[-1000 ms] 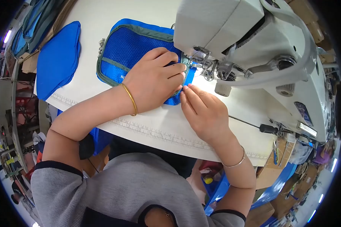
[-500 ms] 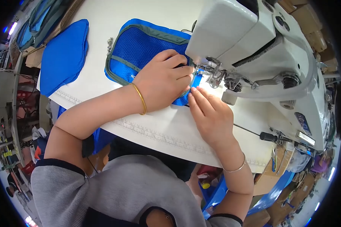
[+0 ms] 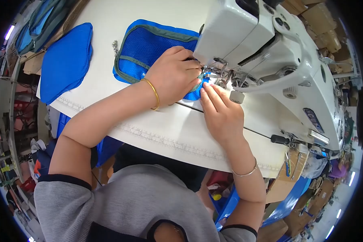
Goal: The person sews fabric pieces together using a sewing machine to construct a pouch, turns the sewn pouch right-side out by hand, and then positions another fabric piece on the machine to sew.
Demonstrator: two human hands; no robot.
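Note:
A blue mesh panel (image 3: 165,42) with dark green edging lies flat on the sewing table, its right side at the needle area of a white sewing machine (image 3: 230,34). My left hand (image 3: 173,76) rests over it, fingers bent and gripping its edge close to the presser foot (image 3: 207,72). Just right of that, my right hand (image 3: 224,115) lies palm down with fingers stretched out. Its fingertips touch the blue fabric edge (image 3: 193,94) below the needle area. Both thumbs are hidden, as is part of the panel under my left hand.
Stacked blue fabric pieces (image 3: 66,62) lie at the left. A printed ruler (image 3: 169,141) runs along the table's front edge. A black-handled screwdriver (image 3: 279,139) lies at the right, near a cardboard piece with tools (image 3: 288,169). A metal chain (image 3: 115,47) sits beside the panel.
The view has shifted slightly, so the machine appears further left. Less blue fabric shows beside the needle area. Both hands stay on the fabric, a little higher in view.

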